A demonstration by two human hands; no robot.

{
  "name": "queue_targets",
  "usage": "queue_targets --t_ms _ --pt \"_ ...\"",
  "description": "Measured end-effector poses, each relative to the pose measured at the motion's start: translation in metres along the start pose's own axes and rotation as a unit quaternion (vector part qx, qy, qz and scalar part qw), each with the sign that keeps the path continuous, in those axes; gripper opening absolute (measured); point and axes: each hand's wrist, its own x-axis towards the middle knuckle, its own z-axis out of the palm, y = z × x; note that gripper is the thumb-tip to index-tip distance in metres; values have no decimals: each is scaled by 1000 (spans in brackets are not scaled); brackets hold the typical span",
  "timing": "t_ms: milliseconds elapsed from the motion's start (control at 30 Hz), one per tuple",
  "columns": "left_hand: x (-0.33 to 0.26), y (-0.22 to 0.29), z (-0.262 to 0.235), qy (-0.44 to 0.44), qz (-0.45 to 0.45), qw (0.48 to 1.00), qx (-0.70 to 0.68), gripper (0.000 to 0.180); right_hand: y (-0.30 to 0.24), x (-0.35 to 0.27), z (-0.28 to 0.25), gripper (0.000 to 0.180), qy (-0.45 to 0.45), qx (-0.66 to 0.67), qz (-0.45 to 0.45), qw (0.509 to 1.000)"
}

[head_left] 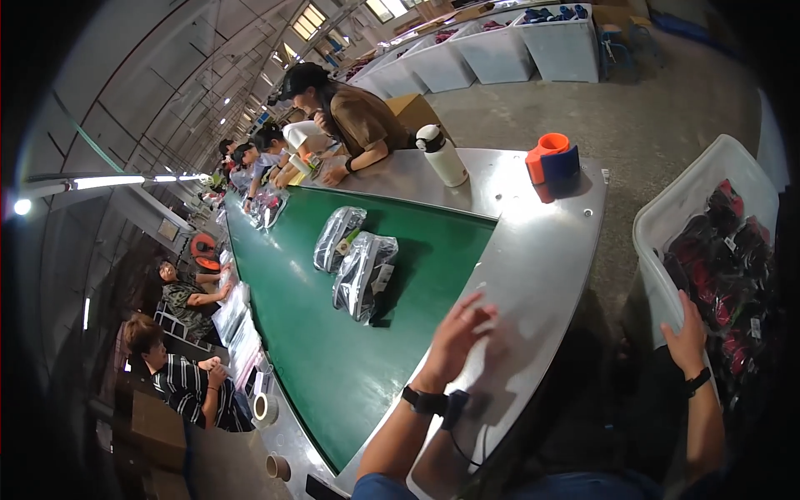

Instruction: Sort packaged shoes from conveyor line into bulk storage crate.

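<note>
My left hand [460, 335] hovers over the metal rim of the conveyor table [533, 275], its fingers spread and nothing in them. My right hand [688, 337] rests at the near edge of a white plastic bin [654, 218], fingers stretched out along the rim. Inside that bin lie several black and red items [708, 275] in clear wrapping. On the green belt [417, 358], beyond my left hand, two clear plastic bags sit side by side. The nearer bag [364, 279] and the farther bag [339, 239] hold dark grey items that look like shoes.
An orange and blue tape roll holder [553, 167] and a white bottle [442, 157] stand on the metal rim. Co-workers [367, 117] line the far side and left side. Tape rolls [265, 407] sit at the left edge. White bins [558, 50] stand behind.
</note>
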Motion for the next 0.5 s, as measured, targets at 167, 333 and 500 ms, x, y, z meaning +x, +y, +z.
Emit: queue_targets --t_ms 167,333,500 --pt "31 42 -99 276 157 916 244 56 -1 -3 3 88 6 -66 32 997" --pt "55 83 -225 489 145 679 529 59 -4 -2 8 93 20 -85 24 996" --pt "62 62 -253 480 -55 590 647 61 -10 -2 8 96 23 -108 25 994"
